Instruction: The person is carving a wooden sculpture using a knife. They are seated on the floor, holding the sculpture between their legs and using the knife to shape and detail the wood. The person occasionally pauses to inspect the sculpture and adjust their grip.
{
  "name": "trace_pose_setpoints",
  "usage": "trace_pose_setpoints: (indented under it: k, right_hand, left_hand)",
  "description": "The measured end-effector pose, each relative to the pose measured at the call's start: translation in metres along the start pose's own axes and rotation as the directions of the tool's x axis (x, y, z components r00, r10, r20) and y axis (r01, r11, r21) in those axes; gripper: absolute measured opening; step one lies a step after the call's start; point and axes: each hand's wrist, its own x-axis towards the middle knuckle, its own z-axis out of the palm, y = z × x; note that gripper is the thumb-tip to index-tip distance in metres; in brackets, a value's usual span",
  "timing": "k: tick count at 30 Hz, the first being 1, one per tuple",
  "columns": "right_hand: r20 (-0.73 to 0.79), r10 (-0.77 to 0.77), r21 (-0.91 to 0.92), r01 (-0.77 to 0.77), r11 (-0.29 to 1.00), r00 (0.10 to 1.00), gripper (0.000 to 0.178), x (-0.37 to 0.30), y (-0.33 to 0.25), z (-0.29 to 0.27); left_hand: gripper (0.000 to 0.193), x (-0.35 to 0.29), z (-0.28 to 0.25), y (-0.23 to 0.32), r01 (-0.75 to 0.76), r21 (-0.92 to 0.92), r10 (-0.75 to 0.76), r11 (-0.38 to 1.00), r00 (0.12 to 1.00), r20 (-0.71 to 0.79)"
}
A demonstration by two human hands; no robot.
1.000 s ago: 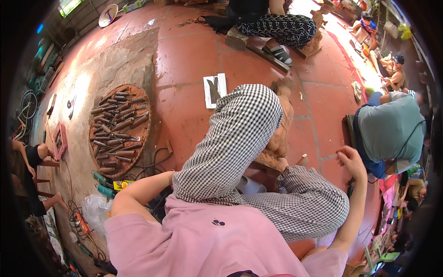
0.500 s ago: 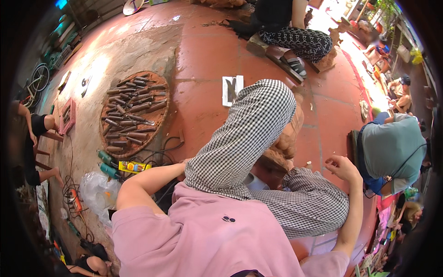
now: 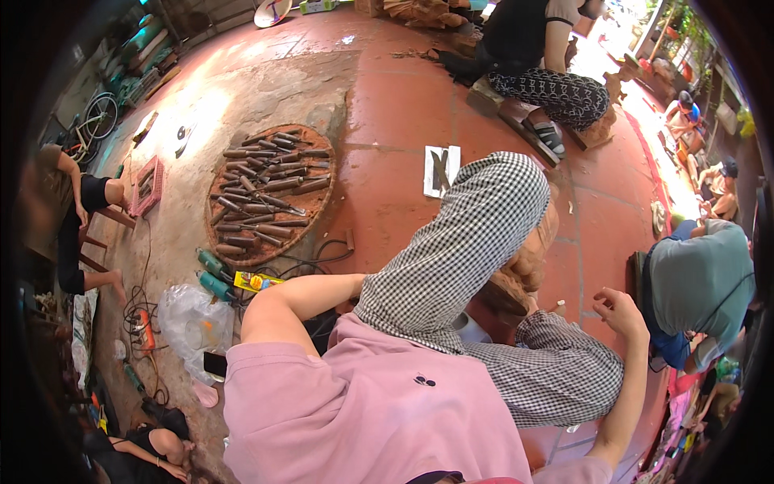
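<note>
The right hand is hanging over the folded right leg, fingers loosely curled, gripping nothing. The left forearm is passing behind the raised left leg, which is hiding the left hand; whether it is holding anything cannot be told. The hands are seemingly keeping well apart. Ahead and left of the right hand, carved wood is lying beside the raised leg, which is probably helping to steady it. Beyond that leg, a white sheet is carrying two dark pieces, perhaps keeping them together. Ahead of the left forearm, a round tray is gathering handled tools, likely for easy reach.

Compared with half a second ago, the tray is sitting farther right in view, and a dark rectangle is showing more fully beside the left sleeve; the right hand is remaining empty.
</note>
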Motion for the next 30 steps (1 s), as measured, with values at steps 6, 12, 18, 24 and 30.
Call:
trace_pose_setpoints:
  k: [6, 12, 18, 24, 30]
  right_hand:
    - [0.056, 0.105, -0.049, -0.103, 0.994, 0.993, 0.026, -0.001, -0.011, -0.002]
    - [0.013, 0.003, -0.173, 0.000, 0.985, 1.000, 0.027, 0.000, -0.005, -0.001]
    - [0.160, -0.083, -0.102, 0.100, 0.990, 0.984, 0.032, 0.008, -0.052, 0.011]
    - [0.190, -0.025, -0.194, 0.063, 0.979, 0.982, 0.064, 0.024, -0.022, 0.041]
    - [0.092, 0.278, 0.250, -0.293, 0.923, 0.956, 0.076, 0.075, -0.068, 0.127]
  left_hand:
    - [0.038, -0.002, -0.024, -0.003, 0.003, -0.081, -0.005, 0.997, 1.000, -0.018]
    - [0.039, 0.013, -0.069, 0.038, -0.171, -0.306, 0.130, 0.936, 0.980, -0.151]
    - [0.039, 0.034, -0.067, 0.062, -0.287, -0.440, 0.178, 0.851, 0.946, -0.271]
    - [0.039, 0.040, -0.042, 0.025, -0.189, -0.422, 0.077, 0.887, 0.960, -0.268]
    - [0.040, 0.036, -0.028, 0.014, -0.129, -0.410, 0.016, 0.903, 0.963, -0.269]
